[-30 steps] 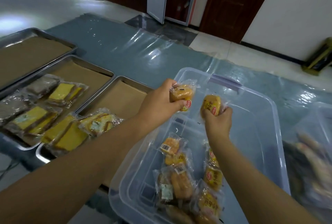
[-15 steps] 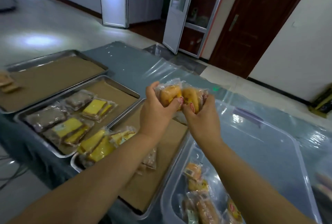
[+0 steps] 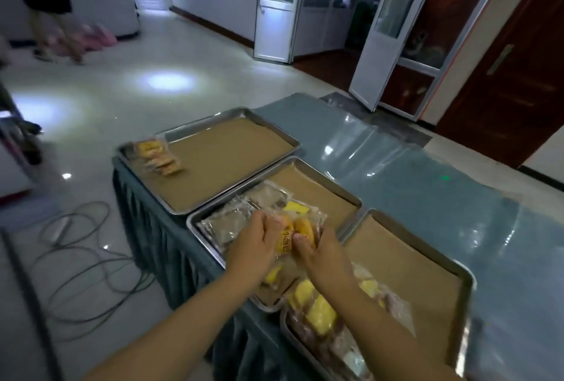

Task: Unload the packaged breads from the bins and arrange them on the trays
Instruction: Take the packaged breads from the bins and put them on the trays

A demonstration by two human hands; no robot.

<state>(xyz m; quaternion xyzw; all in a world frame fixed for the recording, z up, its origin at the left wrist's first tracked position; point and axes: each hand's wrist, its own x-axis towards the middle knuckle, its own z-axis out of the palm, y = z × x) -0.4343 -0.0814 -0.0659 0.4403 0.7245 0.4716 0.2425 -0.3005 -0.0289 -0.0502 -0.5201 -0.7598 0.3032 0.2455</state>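
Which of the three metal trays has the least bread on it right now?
The farthest tray, holding only a small stack of packets in one corner. The middle tray and the nearest tray each carry a spread of yellow and brown packs.

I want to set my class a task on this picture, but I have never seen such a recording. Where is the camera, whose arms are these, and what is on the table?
No machine here: a person wears a camera on the head, looking down, so the arms are their own. The left hand and the right hand each have a wrapped bun in their grip, the left bun beside the right bun, above the middle tray. Three paper-lined metal trays stand on a covered table. The far tray holds a row of packets; the middle tray, brown breads; the near tray, yellow slices.
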